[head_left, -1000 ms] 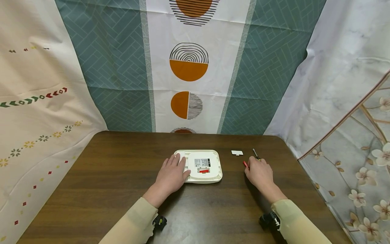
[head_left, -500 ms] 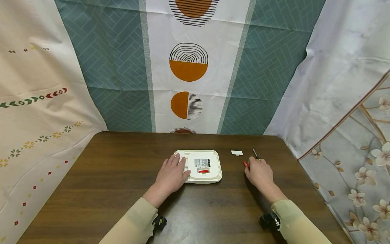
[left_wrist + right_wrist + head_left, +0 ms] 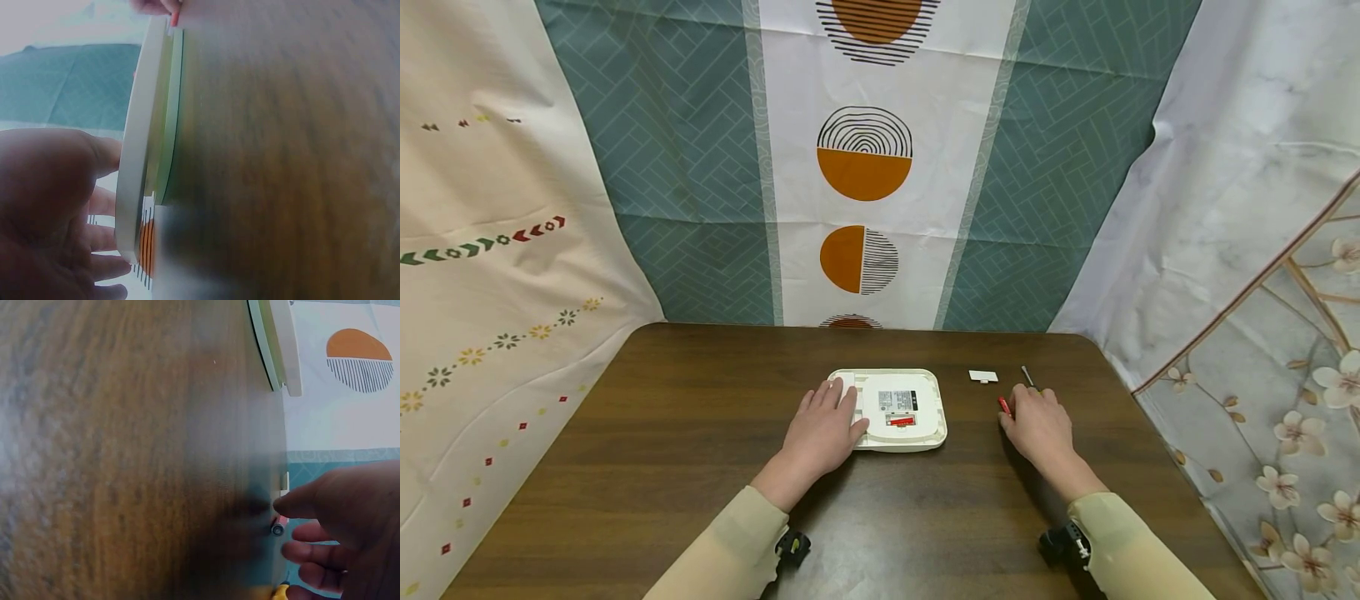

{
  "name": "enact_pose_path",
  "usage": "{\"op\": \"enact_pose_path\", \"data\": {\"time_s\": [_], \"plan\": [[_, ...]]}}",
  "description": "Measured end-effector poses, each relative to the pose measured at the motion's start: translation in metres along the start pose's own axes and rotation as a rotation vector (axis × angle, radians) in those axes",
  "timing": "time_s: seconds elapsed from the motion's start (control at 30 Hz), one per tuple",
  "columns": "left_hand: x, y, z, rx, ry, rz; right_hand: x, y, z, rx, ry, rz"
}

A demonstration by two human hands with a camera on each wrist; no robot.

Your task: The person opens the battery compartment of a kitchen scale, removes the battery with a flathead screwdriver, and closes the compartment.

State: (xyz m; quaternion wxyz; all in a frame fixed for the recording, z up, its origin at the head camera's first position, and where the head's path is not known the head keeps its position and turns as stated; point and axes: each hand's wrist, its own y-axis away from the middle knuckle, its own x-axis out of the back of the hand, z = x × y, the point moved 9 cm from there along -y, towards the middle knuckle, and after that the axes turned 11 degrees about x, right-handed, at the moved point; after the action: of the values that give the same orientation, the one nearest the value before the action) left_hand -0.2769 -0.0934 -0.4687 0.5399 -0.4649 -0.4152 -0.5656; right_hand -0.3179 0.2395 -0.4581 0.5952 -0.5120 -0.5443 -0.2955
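A flat white device lies bottom up on the table, with a printed label and an uncovered battery compartment. One red battery sits in that compartment. My left hand rests on the device's left side, fingers extended over its top. Right of the device, my right hand pinches another red battery down at the tabletop; its metal end shows below the thumb in the right wrist view. Just beyond this hand lies a screwdriver, its yellow handle mostly hidden by the hand in the head view.
A small white battery cover lies on the wooden table between the device and the screwdriver. Patterned curtains hang behind the table's back edge and on both sides.
My right hand has shifted very slightly left, and the screwdriver's yellow part is now covered by it in the head view. My left hand and the device have stayed still.
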Motion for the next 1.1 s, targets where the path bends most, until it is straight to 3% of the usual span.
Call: {"op": "enact_pose_path", "data": {"time_s": [0.3,0.5,1.1], "plan": [[0.001,0.001,-0.001,-0.003,0.013,-0.003,0.011,-0.003,-0.010,0.068,0.024,0.079],[0.001,0.001,-0.002,0.000,0.011,-0.017,0.018,-0.006,-0.029,0.151,0.014,0.110],[-0.002,-0.002,-0.001,0.012,0.020,-0.030,0.019,-0.017,-0.111,0.393,-0.109,0.038]]}}
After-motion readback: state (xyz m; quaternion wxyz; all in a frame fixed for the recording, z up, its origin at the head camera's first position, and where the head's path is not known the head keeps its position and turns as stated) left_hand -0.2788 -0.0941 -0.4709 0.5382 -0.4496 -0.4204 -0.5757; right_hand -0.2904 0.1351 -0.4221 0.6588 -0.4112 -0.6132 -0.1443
